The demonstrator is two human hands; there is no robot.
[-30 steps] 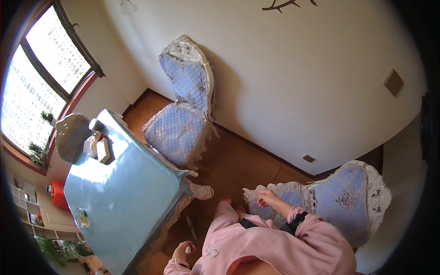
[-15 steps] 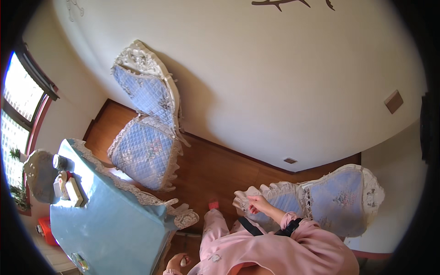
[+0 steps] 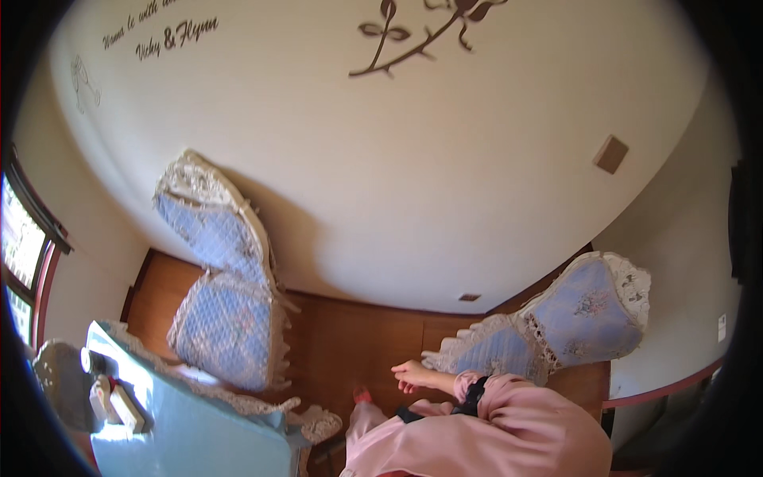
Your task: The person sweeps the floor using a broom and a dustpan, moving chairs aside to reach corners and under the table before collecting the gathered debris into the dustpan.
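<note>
My right hand hangs in front of my body, its fingers loosely bent and a little apart, with nothing visible in them. A pink sleeve with a black strap covers that arm. Closest to the hand is the lace-edged seat of a chair on the right, dressed in a blue floral cover; the hand seems apart from it. My left hand is out of view. To my left stands a table under a shiny light-blue cover with a lace edge.
Against the wall at the left stands another chair with blue quilted covers. A dark cylindrical container and a pale box sit on the table, beside a further chair back. Wooden floor lies between the chairs.
The view has swung upward, showing more wall. My right hand has gone from a closed curl to looser fingers. My left hand, earlier by the table with something small and pale, has left the view.
</note>
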